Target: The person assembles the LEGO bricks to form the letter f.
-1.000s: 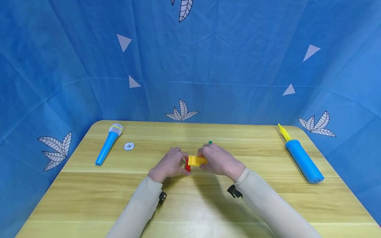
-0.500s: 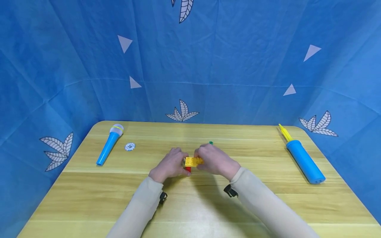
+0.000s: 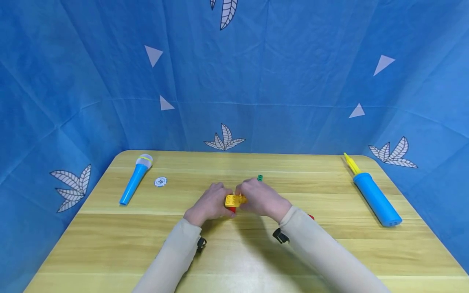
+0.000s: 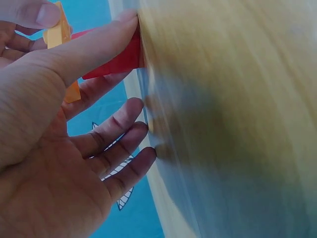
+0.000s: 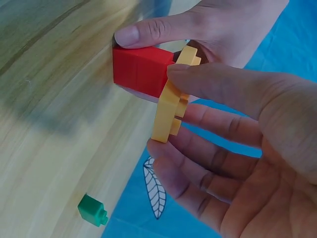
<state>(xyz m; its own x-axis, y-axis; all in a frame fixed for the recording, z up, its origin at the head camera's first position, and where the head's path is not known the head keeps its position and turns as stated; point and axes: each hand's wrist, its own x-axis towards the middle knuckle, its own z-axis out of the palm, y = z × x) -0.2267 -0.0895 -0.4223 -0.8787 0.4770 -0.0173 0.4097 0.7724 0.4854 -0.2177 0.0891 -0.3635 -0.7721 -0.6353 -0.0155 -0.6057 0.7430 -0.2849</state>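
Standing on the wooden table, a red toy brick (image 5: 141,69) is pinched between the thumb and a finger of my left hand (image 3: 209,204). The other left fingers spread out with their tips at the tabletop, as the left wrist view shows. My right hand (image 3: 262,199) grips a flat yellow studded brick (image 5: 168,106) between thumb and fingers, its studs facing away from the red one. In the right wrist view the yellow brick lies right against the red brick's top, overhanging it. From above, the yellow brick hides most of the red one.
A small green brick (image 3: 260,178) stands behind my right hand. Beside the right sleeve a bit of something red (image 3: 311,217) peeks out. On the left lie a toy microphone (image 3: 135,179) and a round chip (image 3: 160,182); a blue hand pump (image 3: 375,199) lies at right.
My right hand has moved left with the yellow brick, bringing it over the red brick. A red bit now shows beside the right sleeve. The left hand stays nearly in place.
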